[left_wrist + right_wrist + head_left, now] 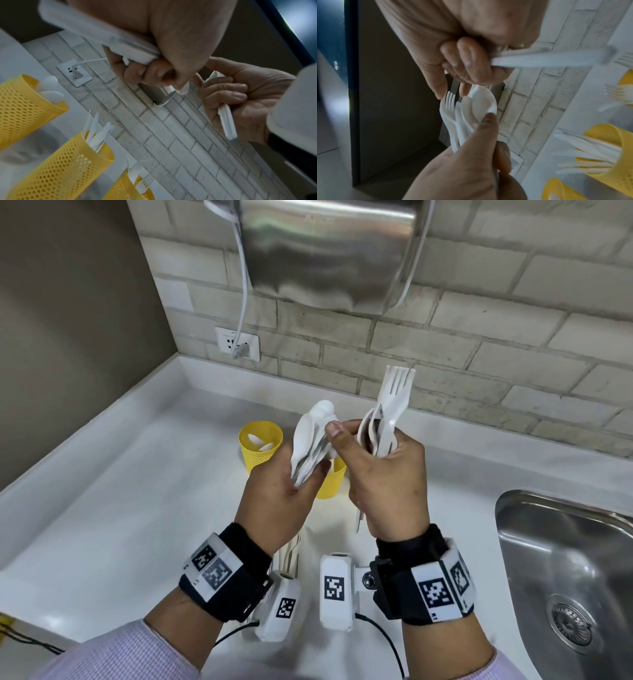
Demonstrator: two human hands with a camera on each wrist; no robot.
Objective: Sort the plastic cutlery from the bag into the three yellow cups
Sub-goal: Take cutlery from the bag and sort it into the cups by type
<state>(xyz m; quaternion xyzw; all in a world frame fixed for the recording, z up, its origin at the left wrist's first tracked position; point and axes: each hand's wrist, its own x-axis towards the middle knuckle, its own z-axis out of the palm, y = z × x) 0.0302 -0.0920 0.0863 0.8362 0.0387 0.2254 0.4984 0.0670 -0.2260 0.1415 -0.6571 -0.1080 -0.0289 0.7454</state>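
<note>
My left hand [294, 474] grips a mixed bundle of white plastic cutlery [310, 440], mostly spoons with a fork [450, 101] among them. My right hand [370, 446] holds a few white forks [390, 409] upright in its curled fingers, and one fingertip touches the top spoon [485, 102] of the bundle. Three yellow mesh cups stand on the counter below. One [25, 108] holds spoons, the middle one [68, 162] knives, the third [126, 189] forks. In the head view only the spoon cup [261, 446] and part of a second cup [330, 479] show.
A steel sink [565, 577] sits at the right of the white counter [120, 508]. A metal appliance [329, 251] hangs on the brick wall above, its cord plugged into a socket [238, 344]. Some white cutlery [289, 553] shows beneath my left wrist.
</note>
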